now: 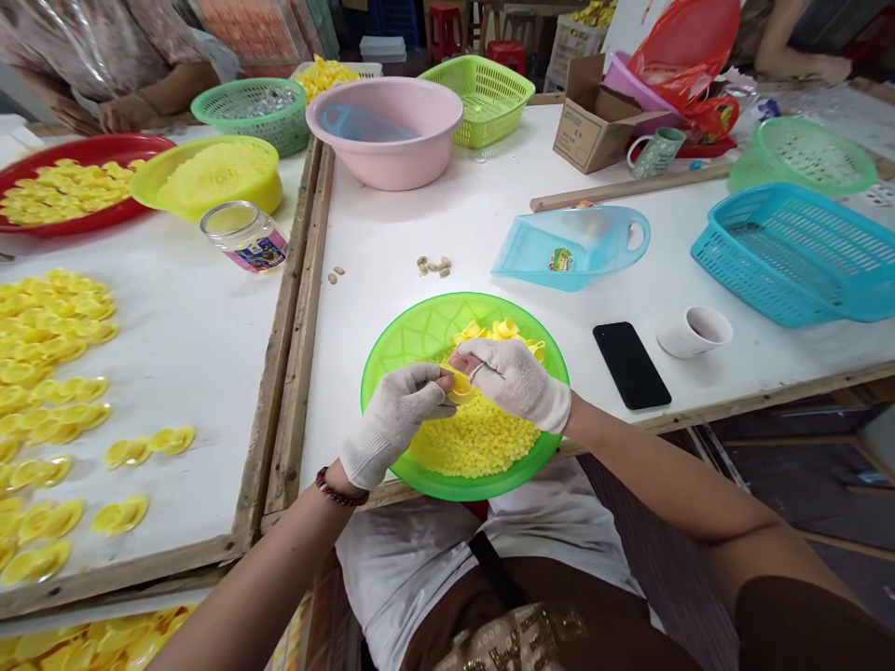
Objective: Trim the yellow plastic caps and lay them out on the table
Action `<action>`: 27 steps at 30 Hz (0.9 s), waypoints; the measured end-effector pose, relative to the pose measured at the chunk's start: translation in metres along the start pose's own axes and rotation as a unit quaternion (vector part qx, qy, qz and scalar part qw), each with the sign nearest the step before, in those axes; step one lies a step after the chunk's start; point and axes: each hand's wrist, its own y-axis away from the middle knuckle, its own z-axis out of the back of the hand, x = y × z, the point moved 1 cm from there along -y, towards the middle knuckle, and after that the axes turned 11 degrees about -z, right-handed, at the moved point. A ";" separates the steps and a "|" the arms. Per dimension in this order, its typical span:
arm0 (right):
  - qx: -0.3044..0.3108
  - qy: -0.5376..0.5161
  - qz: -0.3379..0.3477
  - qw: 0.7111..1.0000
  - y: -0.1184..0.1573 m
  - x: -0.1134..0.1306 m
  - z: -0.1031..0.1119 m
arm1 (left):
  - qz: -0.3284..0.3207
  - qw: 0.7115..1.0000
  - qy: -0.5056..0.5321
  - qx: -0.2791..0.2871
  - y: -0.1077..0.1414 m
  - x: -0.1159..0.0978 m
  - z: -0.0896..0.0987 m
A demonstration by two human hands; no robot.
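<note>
A round green tray [392, 349] sits at the table's front edge, with small yellow pellets [482, 443] in its near part and several yellow plastic pieces [504, 328] at its back. Above it, my left hand [395, 415], in a white glove with bare fingertips, pinches a yellow ring-shaped piece [460, 386]. My right hand [514, 377], gloved the same way, is closed at the upper side of that piece, its fingertips pressed together. Anything small between the right fingertips is too small to make out.
Right of the tray lie a black phone [631, 365], a paper cup [705, 331] and a blue basket [797, 252]. Behind are a blue scoop [570, 247] and pink basin [392, 172]. Yellow pieces [42, 326] cover the left table; a person's hands [116, 116] rest beyond.
</note>
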 end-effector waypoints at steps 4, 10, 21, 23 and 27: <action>-0.027 -0.080 -0.038 0.996 0.001 -0.001 0.001 | 0.006 1.000 0.011 -0.005 0.000 0.001 0.002; -0.004 -0.064 0.002 0.998 -0.004 0.002 -0.002 | 0.006 1.000 0.008 0.012 0.001 0.002 -0.001; -0.002 -0.057 -0.032 0.998 0.000 0.001 0.003 | 0.012 1.000 0.018 0.013 0.000 0.006 -0.002; -0.011 -0.027 -0.013 1.000 -0.001 0.002 0.004 | 0.007 1.000 0.019 0.011 0.001 0.006 -0.002; -0.019 0.042 -0.018 0.999 0.005 -0.005 0.009 | -0.006 0.999 0.025 -0.022 0.007 -0.005 0.009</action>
